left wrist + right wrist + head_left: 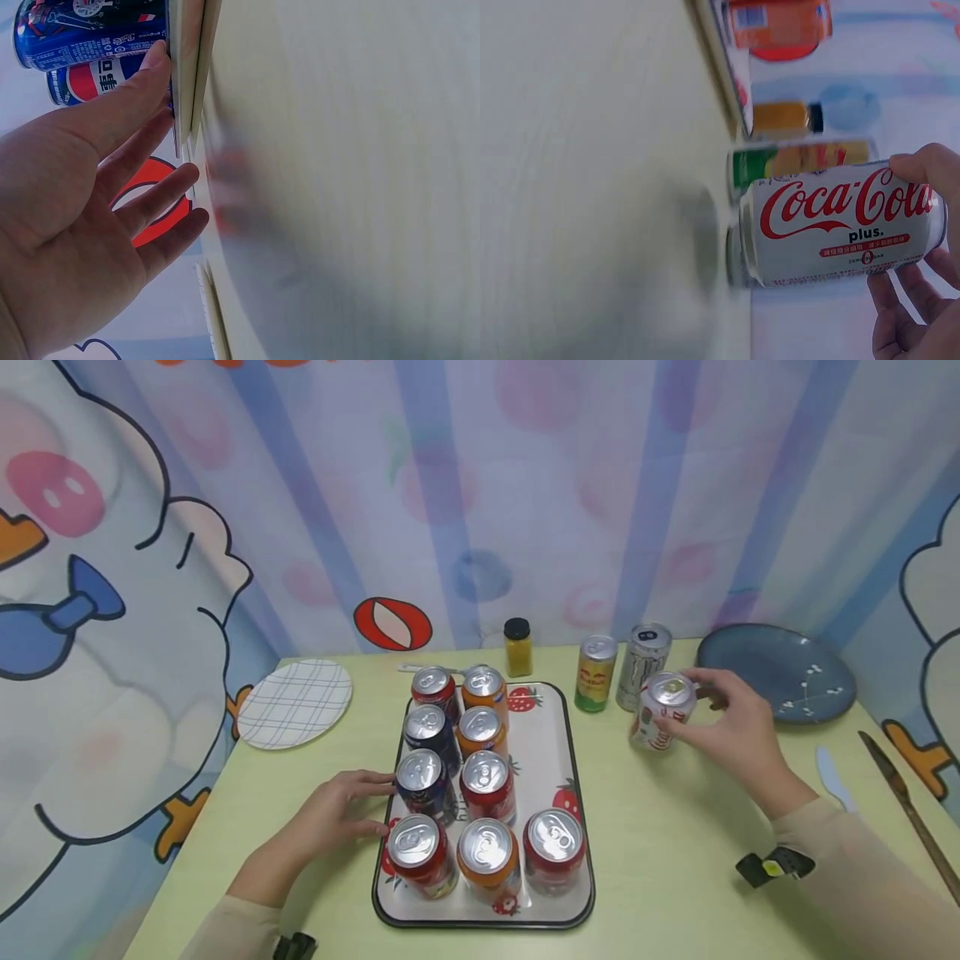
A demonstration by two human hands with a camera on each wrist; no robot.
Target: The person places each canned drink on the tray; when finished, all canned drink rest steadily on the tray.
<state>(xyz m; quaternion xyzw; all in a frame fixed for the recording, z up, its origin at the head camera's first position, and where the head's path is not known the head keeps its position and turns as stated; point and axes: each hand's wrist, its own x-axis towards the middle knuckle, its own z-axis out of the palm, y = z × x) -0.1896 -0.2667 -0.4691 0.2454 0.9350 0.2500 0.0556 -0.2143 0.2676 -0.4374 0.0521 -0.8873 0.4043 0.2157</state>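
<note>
My right hand (731,722) grips a white Coca-Cola Plus can (847,225) between thumb and fingers, and it appears lifted slightly off the table. Just behind it stand a yellow-green Red Bull can (596,673) and a tall silver-white can (643,664). My left hand (333,814) has its fingers extended at the left edge of a strawberry-patterned tray (543,743), thumb and fingertips touching or very near the rim. On the tray several cans stand upright: red ones like the can (553,850) at front right, orange ones (487,860), and dark blue ones (90,45) on the left side.
A small yellow jar with black lid (518,647) stands behind the tray. At back right lies a dark blue plate (772,672); a white checked plate (294,703) lies at left. A pale knife (835,777) and a dark brown utensil (911,810) lie at right.
</note>
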